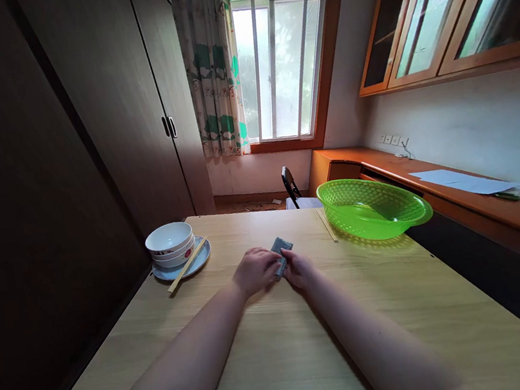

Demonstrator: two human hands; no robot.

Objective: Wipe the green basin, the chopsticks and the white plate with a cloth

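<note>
A small grey-blue folded cloth [282, 244] is held between my two hands over the middle of the wooden table [283, 348]. My right hand [299, 268] grips its right edge, thumb lying on top. From the left, my left hand [257, 270] reaches over the cloth with its fingers bent on it; the fingertips are slightly blurred. The lower part of the cloth is partly hidden by the fingers.
Stacked white bowls [169, 240] stand on a blue-rimmed plate [204, 256] at the left, with chopsticks [187, 266] across the plate's edge. At the right sit a green plastic basket [367, 224] and more chopsticks [327, 224]. A folding chair [290, 184] stands behind the table.
</note>
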